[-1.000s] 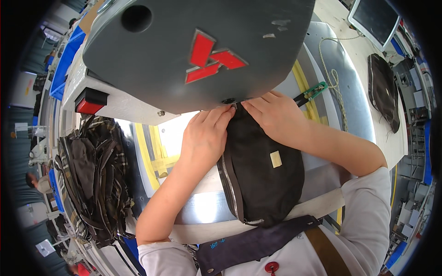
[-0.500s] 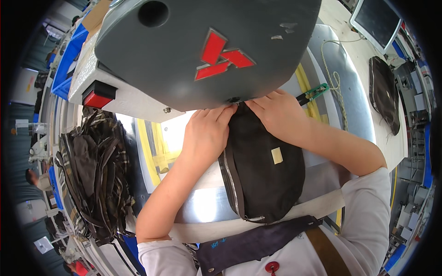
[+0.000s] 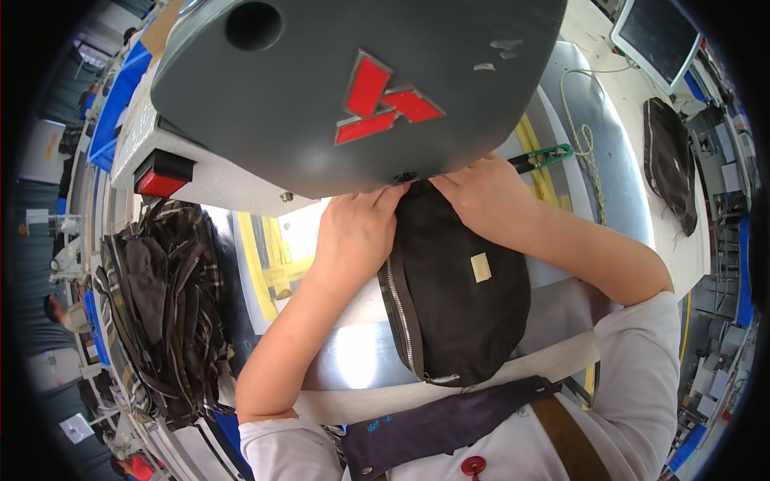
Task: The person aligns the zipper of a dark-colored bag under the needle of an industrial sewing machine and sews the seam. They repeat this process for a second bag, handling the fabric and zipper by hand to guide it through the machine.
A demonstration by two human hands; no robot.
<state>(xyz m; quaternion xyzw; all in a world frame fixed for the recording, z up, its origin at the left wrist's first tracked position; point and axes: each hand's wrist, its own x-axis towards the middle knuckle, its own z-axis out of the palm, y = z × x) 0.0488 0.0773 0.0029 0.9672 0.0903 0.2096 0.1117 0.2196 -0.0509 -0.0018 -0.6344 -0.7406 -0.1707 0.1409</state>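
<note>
A black fabric bag with a silver zipper down its left side and a small tan patch lies on the metal sewing table. Its far end is tucked under the dark grey sewing machine head. My left hand presses the bag's upper left edge. My right hand pinches its upper right edge. The fingertips of both hands meet right under the machine head, where the needle area is hidden.
A pile of dark and plaid bags hangs at the left. Green-handled snips and a cord lie at the right. Another black bag and a monitor are at the far right. Yellow tape strips cross the table.
The view shifted slightly. Both hands have nudged the bag's far end a little further under the machine head; their grip is unchanged.
</note>
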